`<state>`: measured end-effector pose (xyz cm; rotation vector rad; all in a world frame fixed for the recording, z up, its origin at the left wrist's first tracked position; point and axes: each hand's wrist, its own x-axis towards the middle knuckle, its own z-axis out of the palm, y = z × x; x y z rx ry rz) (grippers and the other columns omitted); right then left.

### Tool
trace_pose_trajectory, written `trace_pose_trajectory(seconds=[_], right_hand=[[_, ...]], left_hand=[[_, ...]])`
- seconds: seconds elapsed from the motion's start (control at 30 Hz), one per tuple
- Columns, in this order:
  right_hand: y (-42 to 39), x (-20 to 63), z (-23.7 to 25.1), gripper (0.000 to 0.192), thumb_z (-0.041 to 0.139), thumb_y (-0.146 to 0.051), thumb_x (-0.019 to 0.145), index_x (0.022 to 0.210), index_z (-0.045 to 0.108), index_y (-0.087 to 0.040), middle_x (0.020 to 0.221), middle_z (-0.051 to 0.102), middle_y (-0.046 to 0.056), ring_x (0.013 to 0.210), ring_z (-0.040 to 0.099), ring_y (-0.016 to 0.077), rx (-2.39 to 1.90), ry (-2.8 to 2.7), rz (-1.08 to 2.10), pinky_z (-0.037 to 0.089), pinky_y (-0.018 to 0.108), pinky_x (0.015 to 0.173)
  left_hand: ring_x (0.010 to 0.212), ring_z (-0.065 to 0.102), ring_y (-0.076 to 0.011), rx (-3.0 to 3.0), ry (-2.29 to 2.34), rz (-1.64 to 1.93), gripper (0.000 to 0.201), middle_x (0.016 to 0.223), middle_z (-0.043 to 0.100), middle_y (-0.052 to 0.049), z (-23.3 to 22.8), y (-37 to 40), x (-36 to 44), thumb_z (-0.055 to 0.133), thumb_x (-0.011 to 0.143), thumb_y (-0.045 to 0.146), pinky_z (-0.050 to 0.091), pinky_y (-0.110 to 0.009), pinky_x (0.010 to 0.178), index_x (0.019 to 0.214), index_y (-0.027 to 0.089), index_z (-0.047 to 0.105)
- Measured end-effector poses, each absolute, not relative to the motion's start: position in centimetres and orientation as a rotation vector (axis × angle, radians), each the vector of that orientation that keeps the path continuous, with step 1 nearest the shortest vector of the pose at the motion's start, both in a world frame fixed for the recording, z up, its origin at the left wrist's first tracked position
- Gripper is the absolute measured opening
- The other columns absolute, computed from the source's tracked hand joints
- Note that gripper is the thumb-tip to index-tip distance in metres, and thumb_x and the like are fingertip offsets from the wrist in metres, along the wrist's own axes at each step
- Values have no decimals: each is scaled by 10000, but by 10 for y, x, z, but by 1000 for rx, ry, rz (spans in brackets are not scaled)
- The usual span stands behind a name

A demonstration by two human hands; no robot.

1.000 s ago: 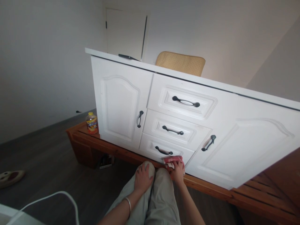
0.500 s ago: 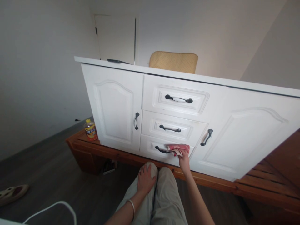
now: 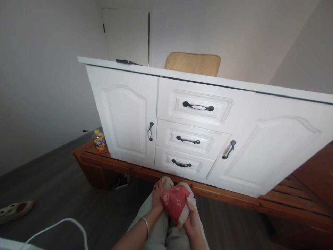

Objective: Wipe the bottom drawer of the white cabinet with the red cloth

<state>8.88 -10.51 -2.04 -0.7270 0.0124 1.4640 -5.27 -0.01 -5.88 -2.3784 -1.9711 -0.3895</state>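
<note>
Two hands [image 3: 173,208] hold one red cloth [image 3: 175,205]; three drawers [image 3: 191,139].

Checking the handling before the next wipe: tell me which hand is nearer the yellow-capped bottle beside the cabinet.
Left. The left hand rests on the knee, on the side toward the bottle. The right hand holds the red cloth farther over, away from it.

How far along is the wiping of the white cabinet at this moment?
Done: cannot tell which fronts are wiped; the white cabinet shows no obvious marks. In hand: both the left hand and right hand hold the red cloth over the knees, off the cabinet. Left: not visible; doors and top look alike.
</note>
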Motion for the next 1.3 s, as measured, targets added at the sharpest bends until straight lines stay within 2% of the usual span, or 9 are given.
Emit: trace_pose_trajectory(seconds=[0.13,0.27,0.47,0.63,0.77,0.9,1.17,1.3], right_hand=[[-95,91,-16,472,939,-398,653,1068,796,-225,1131,836,91,1070,782,299,-729,-60,1535,574,519,1055],[-95,89,-13,459,923,-418,671,1073,798,-236,1156,831,76,1116,767,286,-722,-132,1529,552,503,1087],[-104,98,-22,481,951,-422,614,1052,795,-297,1065,848,34,967,790,298,-680,10,1395,598,541,976],[-103,103,-30,488,949,-478,593,1009,796,-273,984,851,47,834,784,296,-756,64,1313,633,505,844],[-102,96,-30,427,951,-392,564,942,794,-269,965,852,27,868,794,279,-789,-44,1381,614,486,924],[-103,92,-23,370,928,-355,609,937,792,-250,1006,854,40,924,798,265,-778,-106,1518,585,483,1015],[-102,83,-25,455,941,-295,609,1022,763,-226,1049,847,62,1032,787,288,-807,-132,1583,569,510,1066],[-101,76,-26,496,950,-283,602,1053,750,-228,1079,844,56,1034,785,269,-843,-194,1571,568,478,1070]], left_hand=[[1280,596,-319,-2367,-1946,-424,566,1514,578,-155,-66,2,-52,503,980,132,560,-428,968,1529,259,555],[1284,598,-324,-2365,-1943,-450,579,1514,575,-167,-70,1,-53,499,971,99,558,-443,984,1531,233,553],[1340,559,-337,-2438,-1988,-467,584,1526,565,-161,-59,0,-53,603,961,256,519,-445,1048,1541,233,536],[1344,563,-340,-2444,-2033,-430,567,1529,564,-167,-52,-1,-51,557,990,279,503,-454,1058,1553,232,520],[1326,580,-326,-2421,-2026,-366,565,1530,572,-157,-54,0,-51,476,994,153,515,-437,1032,1547,256,531],[1305,597,-300,-2389,-2029,-367,609,1537,569,-144,-58,0,-52,411,983,66,529,-418,1012,1542,274,535],[1292,592,-321,-2370,-2005,-439,565,1511,579,-153,-66,2,-52,501,987,118,536,-421,985,1527,272,560],[1286,582,-321,-2371,-2046,-446,569,1539,563,-143,-66,2,-51,471,1000,138,521,-432,994,1548,276,535]])
